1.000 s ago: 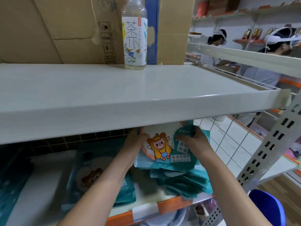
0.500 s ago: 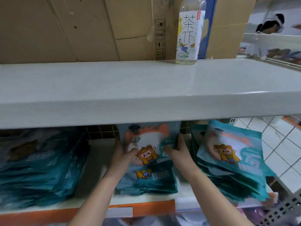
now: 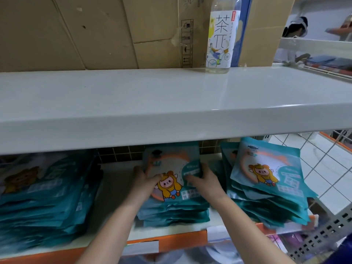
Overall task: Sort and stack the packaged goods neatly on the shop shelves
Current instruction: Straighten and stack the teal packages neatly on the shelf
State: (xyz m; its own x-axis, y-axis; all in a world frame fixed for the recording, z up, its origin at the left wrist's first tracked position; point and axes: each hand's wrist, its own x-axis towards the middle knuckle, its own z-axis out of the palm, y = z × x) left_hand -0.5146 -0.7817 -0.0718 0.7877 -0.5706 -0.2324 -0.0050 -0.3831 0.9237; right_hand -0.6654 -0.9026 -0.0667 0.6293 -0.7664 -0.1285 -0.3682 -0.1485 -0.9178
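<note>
- Two hands grasp one teal pouch (image 3: 172, 168) atop the middle stack (image 3: 173, 212), near the lower shelf's (image 3: 116, 180) front edge: left hand (image 3: 145, 181) fingers curled round its left side, right hand (image 3: 204, 180) its right.
- More stacks lie left (image 3: 43, 197) and right (image 3: 266, 180).
- One bottle (image 3: 222, 35) stands at the upper shelf's (image 3: 152, 96) back edge.

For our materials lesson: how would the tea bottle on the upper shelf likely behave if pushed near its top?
The tea bottle is tall on a narrow base, so it would probably tip rather than slide. The upper shelf looks glossy, so a low push might slide it. Once down, its round body would likely roll.
</note>
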